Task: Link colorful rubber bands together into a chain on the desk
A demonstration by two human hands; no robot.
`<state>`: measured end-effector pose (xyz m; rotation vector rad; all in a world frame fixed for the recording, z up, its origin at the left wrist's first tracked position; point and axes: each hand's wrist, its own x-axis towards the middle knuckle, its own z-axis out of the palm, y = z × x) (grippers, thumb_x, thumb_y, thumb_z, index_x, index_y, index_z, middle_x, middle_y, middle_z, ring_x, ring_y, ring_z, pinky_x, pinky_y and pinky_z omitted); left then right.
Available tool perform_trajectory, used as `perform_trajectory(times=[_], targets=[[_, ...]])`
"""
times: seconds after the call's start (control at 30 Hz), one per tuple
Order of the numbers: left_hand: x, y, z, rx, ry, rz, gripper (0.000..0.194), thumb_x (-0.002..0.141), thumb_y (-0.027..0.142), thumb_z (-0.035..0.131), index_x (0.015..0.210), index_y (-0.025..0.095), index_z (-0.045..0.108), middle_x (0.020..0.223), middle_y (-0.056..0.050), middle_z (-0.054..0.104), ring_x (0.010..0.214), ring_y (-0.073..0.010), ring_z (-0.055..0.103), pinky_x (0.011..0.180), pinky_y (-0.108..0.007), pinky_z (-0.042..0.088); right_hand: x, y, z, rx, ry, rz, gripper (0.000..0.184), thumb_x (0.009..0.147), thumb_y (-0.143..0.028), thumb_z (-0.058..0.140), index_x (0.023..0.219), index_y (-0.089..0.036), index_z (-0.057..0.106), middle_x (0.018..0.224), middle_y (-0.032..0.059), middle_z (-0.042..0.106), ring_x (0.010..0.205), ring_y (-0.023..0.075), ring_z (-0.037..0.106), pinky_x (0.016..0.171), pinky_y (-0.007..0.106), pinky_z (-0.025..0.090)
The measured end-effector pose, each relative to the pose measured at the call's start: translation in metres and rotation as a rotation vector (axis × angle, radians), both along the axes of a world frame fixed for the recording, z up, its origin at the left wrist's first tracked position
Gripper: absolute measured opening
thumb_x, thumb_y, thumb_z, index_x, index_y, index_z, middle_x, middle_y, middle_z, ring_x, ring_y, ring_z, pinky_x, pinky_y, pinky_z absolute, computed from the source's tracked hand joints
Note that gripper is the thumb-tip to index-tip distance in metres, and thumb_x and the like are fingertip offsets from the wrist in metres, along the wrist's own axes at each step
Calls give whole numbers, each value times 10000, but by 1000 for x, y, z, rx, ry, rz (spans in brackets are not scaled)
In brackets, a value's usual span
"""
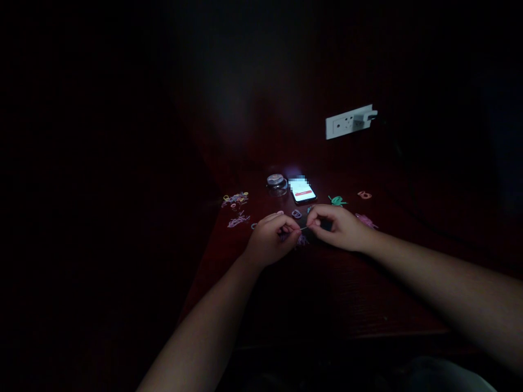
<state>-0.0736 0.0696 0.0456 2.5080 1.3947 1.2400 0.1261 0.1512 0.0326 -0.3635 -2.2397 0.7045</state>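
Note:
My left hand (pixel 269 239) and my right hand (pixel 339 227) meet over the dark red table, each with thumb and fingertips pinched. Between them runs a thin pale elastic band (pixel 303 228), an end in each pinch. Below the fingertips lies a pile of purple bands (pixel 302 240), partly hidden by my hands. A small lilac coil of bands (pixel 296 214) sits just beyond. Close to my right hand are green bands (pixel 337 201) and pink bands (pixel 366 220).
Behind my hands stand a lit phone (pixel 304 195) and a round clear jar (pixel 278 188). Mixed bands (pixel 236 199) and lilac bands (pixel 238 220) lie at the left, orange bands (pixel 364 194) at the right. A wall socket (pixel 343 126) holds a plug. The surroundings are very dark.

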Motion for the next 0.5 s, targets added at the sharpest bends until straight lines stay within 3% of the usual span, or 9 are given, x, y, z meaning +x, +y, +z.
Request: perform_trajectory(times=[0.5], targets=[[1, -1, 0, -19, -9, 20, 56, 815, 190, 642, 759, 196, 637, 676, 16, 635, 629, -116, 557, 755, -302, 498, -1, -3, 2, 12, 2, -18, 63, 833, -176, 560, 784, -163, 598, 694, 3, 565, 635, 123, 521, 605, 259, 425]])
